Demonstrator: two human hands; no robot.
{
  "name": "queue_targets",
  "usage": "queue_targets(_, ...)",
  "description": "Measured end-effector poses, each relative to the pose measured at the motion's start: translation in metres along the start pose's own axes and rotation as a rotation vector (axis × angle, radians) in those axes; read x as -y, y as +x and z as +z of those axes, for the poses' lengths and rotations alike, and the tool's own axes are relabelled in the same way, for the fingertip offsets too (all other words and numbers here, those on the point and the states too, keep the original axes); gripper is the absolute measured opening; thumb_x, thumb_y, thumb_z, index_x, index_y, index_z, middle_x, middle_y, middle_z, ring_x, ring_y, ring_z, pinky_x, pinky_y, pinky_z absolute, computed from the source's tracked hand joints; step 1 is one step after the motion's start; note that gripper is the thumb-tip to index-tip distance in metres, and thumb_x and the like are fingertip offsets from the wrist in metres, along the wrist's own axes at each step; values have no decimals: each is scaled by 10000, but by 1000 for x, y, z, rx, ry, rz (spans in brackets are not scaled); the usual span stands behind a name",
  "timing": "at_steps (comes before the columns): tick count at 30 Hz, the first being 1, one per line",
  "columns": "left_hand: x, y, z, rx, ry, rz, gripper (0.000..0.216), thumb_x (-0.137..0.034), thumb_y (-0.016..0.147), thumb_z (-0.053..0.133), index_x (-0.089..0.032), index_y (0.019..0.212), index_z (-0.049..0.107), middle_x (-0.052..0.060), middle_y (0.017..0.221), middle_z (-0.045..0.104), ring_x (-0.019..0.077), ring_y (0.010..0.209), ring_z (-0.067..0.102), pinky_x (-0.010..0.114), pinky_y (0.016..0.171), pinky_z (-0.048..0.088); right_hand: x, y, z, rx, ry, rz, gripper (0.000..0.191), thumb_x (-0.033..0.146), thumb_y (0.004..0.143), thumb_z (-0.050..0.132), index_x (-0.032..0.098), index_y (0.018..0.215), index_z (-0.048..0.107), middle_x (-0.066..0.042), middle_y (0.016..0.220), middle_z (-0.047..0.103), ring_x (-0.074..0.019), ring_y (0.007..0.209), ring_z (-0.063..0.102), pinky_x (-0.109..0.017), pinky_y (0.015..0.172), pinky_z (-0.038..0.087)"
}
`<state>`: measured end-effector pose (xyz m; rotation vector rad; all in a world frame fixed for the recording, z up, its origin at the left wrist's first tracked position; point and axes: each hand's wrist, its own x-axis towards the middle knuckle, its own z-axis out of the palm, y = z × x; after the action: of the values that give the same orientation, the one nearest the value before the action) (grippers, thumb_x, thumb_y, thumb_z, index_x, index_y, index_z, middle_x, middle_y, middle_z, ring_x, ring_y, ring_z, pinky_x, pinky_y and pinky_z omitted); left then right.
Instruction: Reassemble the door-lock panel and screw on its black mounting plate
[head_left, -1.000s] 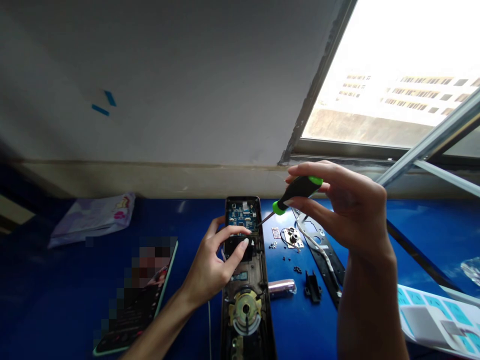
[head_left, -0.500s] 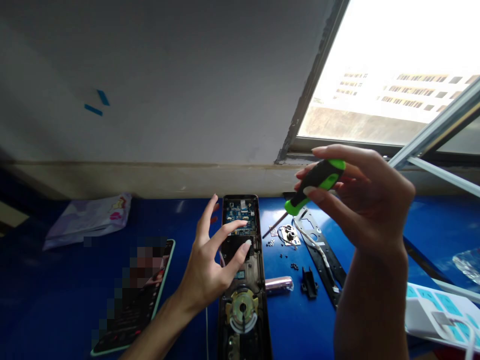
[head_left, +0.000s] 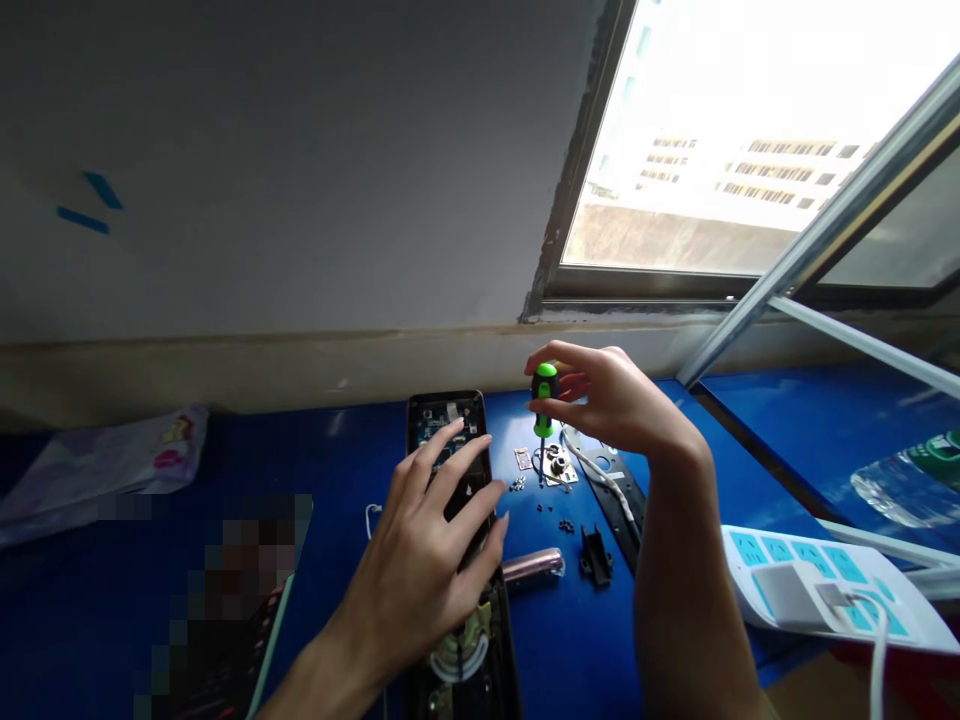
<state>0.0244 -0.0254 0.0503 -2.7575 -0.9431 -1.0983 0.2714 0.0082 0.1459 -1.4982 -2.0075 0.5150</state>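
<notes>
- Far left: two blue tape strips are sticking to the wall; below them a pale purple packet is lying on the blue table.
- Next: a phone-like device with a mint edge is lying face up, screen mostly pixelated.
- Left hand is spreading open over the long dark housing, back of hand up, fingers fanning toward its right edge. Not gripping anything visible; can't tell if it's pressing.
- Housing is lying open side up on the table, long axis running away from the person. Circuit board is showing at its far end, brassy disc nearer, both partly covered by the hand.
- Just right of the housing: loose screws are lying near a small flat piece; a pinkish shiny cylinder is lying crosswise, nearer the person.
- Right hand is pinching the green-black screwdriver by its handle, thumb against fingers. Shaft is pointing down, nearly upright, tip beside the wired module; can't tell if it's touching.
- Black bracket is sitting nearer the person.
- Black plate is lying right of that, white cable running along it, arm partly covering.
- Far right: power strip is carrying a white adapter; clear bottle is lying behind.
</notes>
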Motion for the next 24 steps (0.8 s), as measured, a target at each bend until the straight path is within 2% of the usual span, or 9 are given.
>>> queue_targets(6, 2, -1, 1, -49, -12, 6, 233, -170, 992, 642, -218, 1196, 744, 160, 1439, 673, 416, 1444, 530, 614, 1043, 559, -7, 6, 5, 36, -28, 32, 229, 256, 875, 817, 215, 1087, 739, -34, 889, 757, -171, 743, 716, -323, 699, 603)
queue_targets(11, 3, -2, 2, -112, -51, -14, 253, -162, 963, 697, -205, 1211, 726, 145, 1353, 708, 392, 1366, 586, 585, 1057, 552, -9, 6, 5, 28, -23, 24, 249, 270, 869, 821, 224, 1100, 740, -34, 938, 763, -169, 785, 718, -332, 765, 604)
queue_targets(19, 3, -6, 3, -138, -81, -35, 257, -158, 962, 715, -226, 1209, 695, 127, 1326, 707, 368, 1352, 578, 582, 1065, 556, -10, 6, 7, 33, -27, 27, 246, 281, 857, 823, 218, 1083, 750, -44, 927, 770, -181, 779, 730, -341, 754, 622)
queue_targets(24, 7, -7, 2, -201, -162, -75, 284, -167, 960, 721, -246, 1231, 684, 106, 1290, 712, 337, 1330, 592, 552, 1083, 572, 3, 0, 0, -13, -21, -14, 254, 326, 893, 779, 209, 1116, 749, -53, 963, 786, -190, 804, 752, -370, 794, 649)
